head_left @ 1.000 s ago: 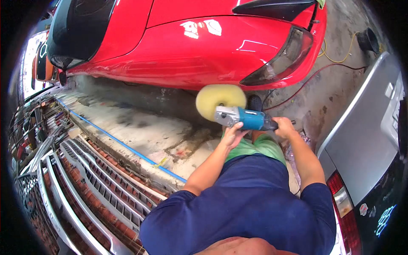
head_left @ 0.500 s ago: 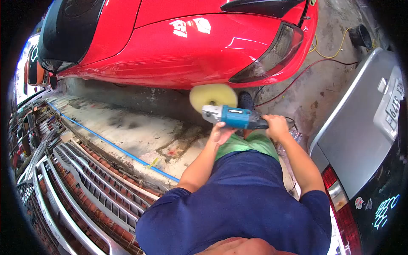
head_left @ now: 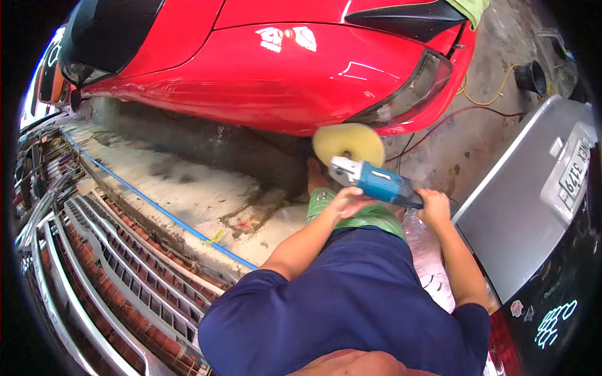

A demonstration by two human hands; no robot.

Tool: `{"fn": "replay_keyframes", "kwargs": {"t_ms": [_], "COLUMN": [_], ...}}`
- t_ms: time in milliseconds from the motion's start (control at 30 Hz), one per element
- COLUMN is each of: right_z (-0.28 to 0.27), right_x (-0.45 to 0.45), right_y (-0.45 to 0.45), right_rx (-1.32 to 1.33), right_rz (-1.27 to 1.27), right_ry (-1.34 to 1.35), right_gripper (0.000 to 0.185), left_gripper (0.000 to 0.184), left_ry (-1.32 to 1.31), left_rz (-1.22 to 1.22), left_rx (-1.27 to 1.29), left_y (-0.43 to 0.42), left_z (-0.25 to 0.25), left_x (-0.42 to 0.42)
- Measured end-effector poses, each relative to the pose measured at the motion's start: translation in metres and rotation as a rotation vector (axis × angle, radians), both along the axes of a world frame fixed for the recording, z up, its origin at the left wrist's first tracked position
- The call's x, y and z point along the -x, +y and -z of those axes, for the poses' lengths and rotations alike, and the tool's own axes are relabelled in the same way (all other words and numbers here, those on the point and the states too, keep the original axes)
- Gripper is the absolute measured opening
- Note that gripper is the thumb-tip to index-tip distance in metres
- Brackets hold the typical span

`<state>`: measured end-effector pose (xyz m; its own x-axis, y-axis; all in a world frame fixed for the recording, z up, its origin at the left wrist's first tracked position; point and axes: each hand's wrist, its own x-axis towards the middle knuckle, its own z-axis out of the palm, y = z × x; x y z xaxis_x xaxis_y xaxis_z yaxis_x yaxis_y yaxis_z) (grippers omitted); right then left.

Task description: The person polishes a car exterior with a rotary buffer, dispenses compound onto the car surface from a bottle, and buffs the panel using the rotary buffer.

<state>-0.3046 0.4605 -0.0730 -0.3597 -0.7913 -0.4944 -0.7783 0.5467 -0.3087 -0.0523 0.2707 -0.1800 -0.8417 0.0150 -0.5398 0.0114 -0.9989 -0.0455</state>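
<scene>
A blue electric polisher [head_left: 384,185] is held across my body in both hands. My left hand [head_left: 351,203] supports it from below, near the silver gear head. Around the dark rear handle my right hand [head_left: 434,207] is closed. The round yellow foam pad [head_left: 348,145] at the tool's front lies against or very near the lower side of the red car [head_left: 269,88], just below the tail light [head_left: 411,91]; I cannot tell if they touch. The pad's edge looks blurred.
A dark red cord [head_left: 448,119] and a yellow cord [head_left: 495,100] run over the floor near a black bucket [head_left: 530,78]. A silver tailgate [head_left: 520,200] stands close on the right. Metal grilles [head_left: 125,263] and a blue pipe [head_left: 157,208] lie at left. A green cloth [head_left: 471,9] rests on the car.
The polisher and both hands have shifted right and slightly down in view, and the pad has moved along the car toward the tail light. More of the green cloth shows.
</scene>
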Motion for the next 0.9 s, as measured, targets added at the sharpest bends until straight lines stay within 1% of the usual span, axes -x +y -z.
{"fn": "replay_keyframes", "kwargs": {"t_ms": [67,100,133,167,300,400,433,467,500,567,600,633,667,700,767,867,900], "right_z": [0.032,0.037,0.041,0.048,0.058,0.043,0.042,0.026,0.027,-0.01,-0.007,-0.014,-0.02,-0.031,-0.032,-0.019,-0.025], "right_x": [-0.019,-0.029,-0.04,-0.051,-0.069,-0.052,-0.045,-0.035,-0.028,-0.013,-0.006,-0.001,0.003,0.006,0.001,-0.014,-0.024], "right_y": [-0.035,-0.06,-0.085,-0.105,-0.146,-0.133,-0.118,-0.101,-0.077,-0.045,-0.019,-0.003,0.014,0.021,0.038,0.033,0.017], "right_rx": [0.083,0.072,0.059,0.058,-0.023,-0.091,-0.083,-0.022,-0.038,-0.089,-0.074,-0.12,-0.114,-0.132,-0.052,0.113,0.189], "right_rz": [-0.046,-0.076,-0.103,-0.126,-0.208,-0.201,-0.16,-0.142,-0.1,-0.014,0.015,0.055,0.099,0.139,0.173,0.18,0.173], "right_ry": [-0.084,-0.117,-0.149,-0.174,-0.176,-0.17,-0.174,-0.136,-0.126,-0.092,-0.071,-0.044,-0.051,-0.079,-0.097,-0.128,-0.166], "right_gripper": [0.052,0.052,0.052,0.051,0.047,0.048,0.048,0.044,0.046,0.048,0.048,0.048,0.05,0.052,0.053,0.054,0.057], "left_gripper": [0.083,0.082,0.084,0.086,0.089,0.09,0.09,0.089,0.089,0.086,0.083,0.08,0.078,0.076,0.073,0.075,0.078], "left_ry": [-0.119,-0.159,-0.214,-0.257,-0.26,-0.204,-0.218,-0.221,-0.215,-0.105,-0.085,-0.064,-0.029,-0.005,0.027,-0.099,-0.099], "left_rz": [-0.104,-0.124,-0.164,-0.201,-0.267,-0.24,-0.226,-0.218,-0.186,-0.114,-0.055,-0.006,0.005,0.039,0.102,0.109,0.1], "left_rx": [0.06,0.083,0.134,0.164,0.189,0.139,0.117,0.073,0.061,-0.023,-0.098,-0.095,-0.069,-0.05,-0.004,0.182,0.239], "left_y": [-0.03,-0.047,-0.064,-0.074,-0.099,-0.084,-0.072,-0.059,-0.048,-0.027,-0.009,0.003,0.006,0.011,0.014,-0.009,-0.026], "left_z": [-0.013,-0.016,-0.029,-0.02,-0.027,-0.022,-0.012,-0.004,-0.018,-0.031,-0.003,0.002,-0.022,-0.025,-0.04,-0.074,-0.093], "left_x": [-0.03,-0.046,-0.055,-0.072,-0.088,-0.074,-0.069,-0.061,-0.044,-0.012,-0.007,0.004,0.021,0.027,0.031,0.022,0.018]}}
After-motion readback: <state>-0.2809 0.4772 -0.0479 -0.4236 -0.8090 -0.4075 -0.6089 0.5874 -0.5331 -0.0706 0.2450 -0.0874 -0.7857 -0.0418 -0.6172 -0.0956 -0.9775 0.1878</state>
